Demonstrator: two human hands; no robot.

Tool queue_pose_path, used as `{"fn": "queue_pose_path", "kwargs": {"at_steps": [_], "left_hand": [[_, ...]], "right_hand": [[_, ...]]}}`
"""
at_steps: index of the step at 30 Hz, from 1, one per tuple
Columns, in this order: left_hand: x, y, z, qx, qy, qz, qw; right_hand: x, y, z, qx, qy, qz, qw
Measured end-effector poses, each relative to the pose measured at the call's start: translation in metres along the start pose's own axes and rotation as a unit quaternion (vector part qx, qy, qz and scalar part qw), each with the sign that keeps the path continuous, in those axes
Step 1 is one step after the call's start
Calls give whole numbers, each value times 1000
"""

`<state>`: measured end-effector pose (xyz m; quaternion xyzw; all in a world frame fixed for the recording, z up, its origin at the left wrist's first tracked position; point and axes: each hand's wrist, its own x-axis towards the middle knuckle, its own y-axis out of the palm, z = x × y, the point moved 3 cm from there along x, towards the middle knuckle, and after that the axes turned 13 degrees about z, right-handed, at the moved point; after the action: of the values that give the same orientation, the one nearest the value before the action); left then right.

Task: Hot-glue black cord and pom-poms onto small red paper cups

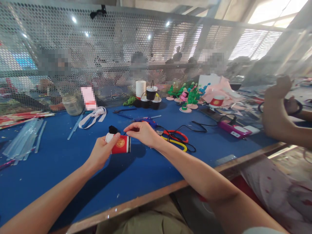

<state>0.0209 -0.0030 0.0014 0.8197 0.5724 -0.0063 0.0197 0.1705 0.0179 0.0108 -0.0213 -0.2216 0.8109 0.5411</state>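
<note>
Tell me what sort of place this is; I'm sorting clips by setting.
Probably a craft workshop: a shared blue table with glue sticks, finished small cups, and a red cup held by the left hand.

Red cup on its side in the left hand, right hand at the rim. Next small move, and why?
Probably bring the right hand fingertips onto the open rim of the red cup. The left hand grips the cup at its white base, lying sideways above the blue table, and the pinched right fingers sit just above the rim; what they hold is unclear.

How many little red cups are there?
2: one red cup lies sideways in the left hand, another red cup stands far right by pink paper. More may be hidden.
</note>
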Motion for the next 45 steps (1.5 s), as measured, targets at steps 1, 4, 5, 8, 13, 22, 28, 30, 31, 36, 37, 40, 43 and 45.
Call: {"fn": "queue_pose_path", "kwargs": {"at_steps": [1,4,5,8,13,22,28,30,31,36,37,40,43,45], "left_hand": [[0,0,0,0,0,1,1000],[0,0,1,-1,-1,10,1000],[-1,1,1,-3,-1,11,1000],[-2,1,0,-7,1,6,1000],[-2,2,-5,-41,3,-19,999],[3,-5,-3,-69,-12,-83,994],[3,-5,-2,-66,-12,-78,995],[3,-6,0,-63,-11,-81,995],[4,-7,0,-59,-11,-82,995],[4,-8,3,-51,-15,-77,996],[4,-8,3,-51,-15,-77,996],[3,-6,1,-55,-10,-81,995],[3,-5,0,-58,-7,-74,996],[3,-4,-1,-56,-11,-73,996]], "right_hand": [[0,0,0,3,2,1,1000],[0,0,0,11,11,2,1000],[0,0,-1,12,13,3,1000],[1,-1,-2,1,17,10,1000],[0,-8,0,-91,8,-51,994],[-11,5,12,-89,13,77,993],[-10,6,9,-95,17,77,992],[-10,5,9,-97,21,77,992],[-10,5,9,-97,24,78,992],[-11,7,10,-105,37,78,991],[-10,7,10,-106,38,77,991],[-10,7,10,-105,37,75,991],[-9,7,9,-106,32,76,991],[-9,8,9,-110,31,76,991]]}}
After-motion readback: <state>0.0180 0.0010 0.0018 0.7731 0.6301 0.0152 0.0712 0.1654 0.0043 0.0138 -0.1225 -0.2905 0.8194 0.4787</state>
